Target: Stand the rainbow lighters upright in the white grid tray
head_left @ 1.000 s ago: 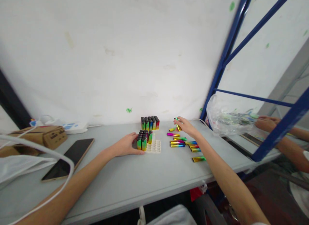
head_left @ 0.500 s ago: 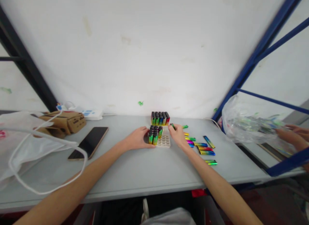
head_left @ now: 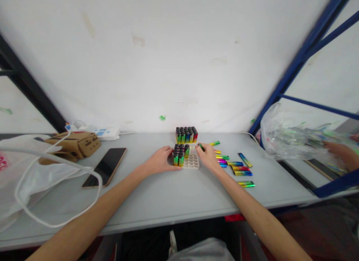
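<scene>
My left hand (head_left: 160, 160) curves around the left end of a pale tray (head_left: 192, 162) with round holes, thumb at its front edge and fingers behind. Upright green-and-yellow lighters (head_left: 178, 156) with black tops fill the tray's left part, while holes show on its right. Just over the tray's right side, my right hand (head_left: 208, 156) pinches one lighter (head_left: 201, 146), its dark and green end poking up past the fingers. Behind stands a second block of upright lighters (head_left: 186, 135). Several shiny multicoloured lighters (head_left: 242, 173) lie loose to the right of my right hand.
A phone (head_left: 108, 165) lies on the left of the grey table (head_left: 168, 201), near a cardboard box (head_left: 81, 144), a white plastic bag (head_left: 33, 178) and a looping white cable (head_left: 98, 178). Beyond the blue frame (head_left: 294, 72), another person's hand (head_left: 340, 152) touches a clear bag (head_left: 283, 135).
The camera view has shifted slightly. Both my hands keep nearly the same places by the tray, the lighter still in my right. The other person's hand at the bag has moved.
</scene>
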`<state>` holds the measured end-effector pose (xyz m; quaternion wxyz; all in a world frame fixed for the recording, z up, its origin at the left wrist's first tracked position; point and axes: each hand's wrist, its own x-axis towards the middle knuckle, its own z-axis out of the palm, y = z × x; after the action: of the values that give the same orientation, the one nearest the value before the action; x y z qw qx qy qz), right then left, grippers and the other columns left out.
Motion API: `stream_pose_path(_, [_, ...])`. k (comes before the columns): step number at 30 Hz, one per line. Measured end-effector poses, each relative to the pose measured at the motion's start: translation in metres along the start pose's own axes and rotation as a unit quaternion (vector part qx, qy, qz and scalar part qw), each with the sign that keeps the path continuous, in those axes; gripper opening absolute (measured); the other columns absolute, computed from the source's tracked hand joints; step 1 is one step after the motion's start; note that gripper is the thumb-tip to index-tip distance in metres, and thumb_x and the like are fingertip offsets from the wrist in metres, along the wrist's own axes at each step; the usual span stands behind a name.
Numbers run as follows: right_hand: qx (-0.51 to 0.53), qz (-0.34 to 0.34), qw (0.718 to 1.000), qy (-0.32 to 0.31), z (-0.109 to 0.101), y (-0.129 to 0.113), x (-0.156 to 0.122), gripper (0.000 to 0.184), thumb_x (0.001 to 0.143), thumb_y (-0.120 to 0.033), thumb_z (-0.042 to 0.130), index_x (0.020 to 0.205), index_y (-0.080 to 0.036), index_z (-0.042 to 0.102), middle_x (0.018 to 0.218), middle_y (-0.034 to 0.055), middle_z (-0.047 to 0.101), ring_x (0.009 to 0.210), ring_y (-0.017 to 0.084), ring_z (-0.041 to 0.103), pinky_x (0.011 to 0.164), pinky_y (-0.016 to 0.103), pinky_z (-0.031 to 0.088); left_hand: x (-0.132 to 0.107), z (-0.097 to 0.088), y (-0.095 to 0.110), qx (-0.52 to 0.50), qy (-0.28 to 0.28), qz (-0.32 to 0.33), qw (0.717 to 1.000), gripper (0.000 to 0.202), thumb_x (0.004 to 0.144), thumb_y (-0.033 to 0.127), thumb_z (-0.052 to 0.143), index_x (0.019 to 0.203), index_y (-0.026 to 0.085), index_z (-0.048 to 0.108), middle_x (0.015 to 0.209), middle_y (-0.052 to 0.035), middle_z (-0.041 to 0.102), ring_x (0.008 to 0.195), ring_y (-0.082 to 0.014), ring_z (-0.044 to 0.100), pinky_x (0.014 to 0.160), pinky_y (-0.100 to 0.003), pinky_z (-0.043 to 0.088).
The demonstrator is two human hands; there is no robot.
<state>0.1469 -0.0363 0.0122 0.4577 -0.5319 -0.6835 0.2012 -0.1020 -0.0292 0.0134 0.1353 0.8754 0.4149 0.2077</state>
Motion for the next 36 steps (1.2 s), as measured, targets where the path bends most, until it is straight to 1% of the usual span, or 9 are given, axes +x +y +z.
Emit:
stream_pose_path(6, [-0.005,-0.047,0.995,-0.082,-0.004,-0.005,-0.004,0.039,0.101,-0.053,0.04,0.089,-0.02,0.056,0.076,-0.0011,0.06,0.071,0.016,0.054,0.067,0.026,0.039,0.002,-0.001,0.0,0.017,-0.011,0.0,1.0,0.064,0.07,0.079,0.069,0.093,0.02,0.063,0.096,-0.0088,0.062,0.089,-0.0289,0.061,0.081,-0.04,0.05])
stream_pose_path(9, [-0.055,-0.107,0.987,-0.109,-0.009,-0.01,-0.006,0.04,0.105,-0.05,0.036,0.089,-0.02,0.056,0.081,0.0016,0.062,0.076,0.017,0.057,0.072,0.027,0.041,0.003,-0.001,-0.001,0.016,-0.009,0.005,1.0,0.064,0.069,0.079,0.069,0.095,0.021,0.064,0.097,-0.0093,0.063,0.092,-0.0303,0.062,0.083,-0.04,0.05])
stream_pose_path(12, [-0.126,-0.175,0.972,-0.096,-0.016,-0.013,-0.007,0.041,0.105,-0.049,0.039,0.084,-0.02,0.058,0.087,0.005,0.064,0.082,0.018,0.058,0.078,0.028,0.042,0.003,0.0,-0.003,0.006,-0.005,0.007,1.0,0.064,0.069,0.078,0.07,0.098,0.021,0.064,0.1,-0.0095,0.064,0.093,-0.0305,0.062,0.083,-0.039,0.049])
stream_pose_path(16, [-0.146,-0.139,0.974,-0.107,-0.026,-0.014,-0.007,0.042,0.104,-0.051,0.043,0.08,-0.02,0.059,0.072,0.003,0.067,0.066,0.018,0.058,0.07,0.028,0.041,0.003,-0.001,-0.002,0.006,-0.012,0.003,1.0,0.065,0.069,0.078,0.07,0.1,0.02,0.065,0.1,-0.009,0.064,0.094,-0.0307,0.063,0.084,-0.039,0.049])
stream_pose_path(22, [-0.102,-0.132,0.97,-0.175,-0.033,-0.01,-0.007,0.034,0.103,-0.046,0.048,0.089,-0.019,0.064,0.078,0.0036,0.074,0.07,0.019,0.067,0.069,0.027,0.045,0.004,-0.001,-0.002,0.016,-0.017,0.015,1.0,0.067,0.071,0.079,0.068,0.101,0.019,0.065,0.097,-0.0083,0.062,0.091,-0.0294,0.062,0.082,-0.039,0.049])
stream_pose_path(27, [-0.214,-0.189,0.943,-0.171,-0.016,-0.014,-0.002,0.026,0.106,-0.036,0.048,0.096,-0.016,0.062,0.09,0.0077,0.071,0.079,0.019,0.064,0.076,0.028,0.044,0.006,-0.001,-0.004,0.007,-0.006,0.024,1.0,0.066,0.07,0.078,0.069,0.1,0.019,0.066,0.095,-0.0084,0.062,0.09,-0.0299,0.062,0.082,-0.039,0.049])
stream_pose_path(31, [-0.261,-0.225,0.915,-0.21,-0.007,-0.022,0.002,0.019,0.106,-0.031,0.05,0.106,-0.015,0.06,0.094,0.0093,0.07,0.084,0.019,0.064,0.076,0.027,0.043,0.007,0.0,-0.005,0.025,-0.004,0.027,0.999,0.067,0.071,0.079,0.068,0.1,0.019,0.065,0.094,-0.0081,0.063,0.091,-0.03,0.062,0.083,-0.039,0.049])
stream_pose_path(33, [-0.296,-0.214,0.906,-0.214,-0.007,-0.024,0.001,0.023,0.105,-0.034,0.05,0.108,-0.014,0.062,0.091,0.0097,0.071,0.082,0.02,0.065,0.073,0.027,0.042,0.007,0.0,-0.006,0.032,-0.009,0.031,0.999,0.067,0.073,0.078,0.067,0.102,0.018,0.065,0.096,-0.0087,0.063,0.091,-0.03,0.062,0.083,-0.039,0.05])
stream_pose_path(36, [-0.353,-0.166,0.899,-0.197,-0.013,-0.026,-0.005,0.034,0.103,-0.045,0.052,0.095,-0.015,0.068,0.082,0.0107,0.072,0.076,0.021,0.066,0.069,0.028,0.041,0.006,-0.001,-0.007,0.034,-0.012,0.032,0.999,0.068,0.073,0.078,0.067,0.104,0.017,0.065,0.097,-0.0092,0.063,0.091,-0.03,0.062,0.082,-0.04,0.05])
